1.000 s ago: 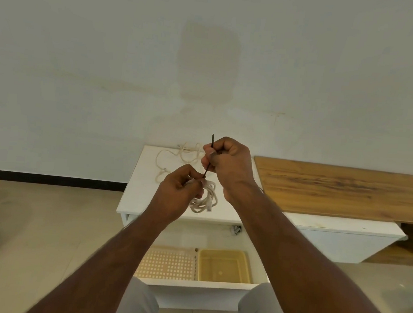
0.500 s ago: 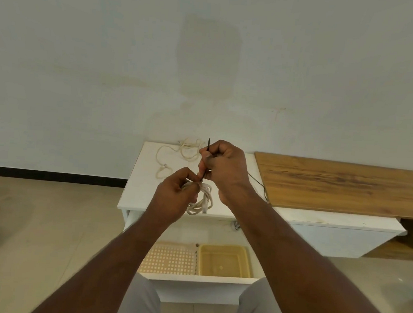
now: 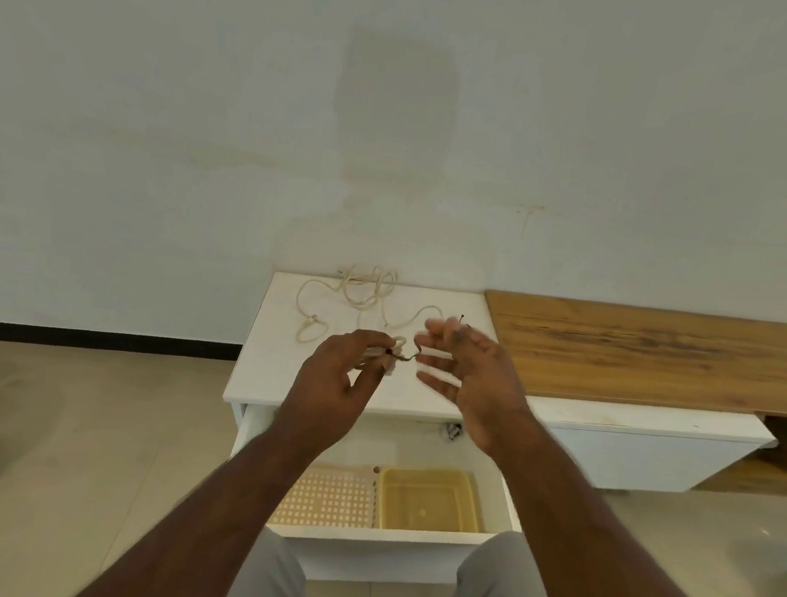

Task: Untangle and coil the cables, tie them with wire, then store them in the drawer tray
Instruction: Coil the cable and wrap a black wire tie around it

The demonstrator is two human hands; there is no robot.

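Coiled cable (image 3: 389,352) is pinched in L hand (image 3: 336,378), held above the white desk (image 3: 273,364); most of the coil is hidden by the fingers. Dark tie wire (image 3: 406,356) sticks out from the coil toward R hand (image 3: 465,374), whose fingers are spread and blurred, nothing gripped. A 2nd loose cable (image 3: 359,295) is seen tangled at the desk's back edge. Below, the drawer (image 3: 377,539) is pulled out w/ yellow tray (image 3: 427,501) beside a perforated tray (image 3: 328,500)
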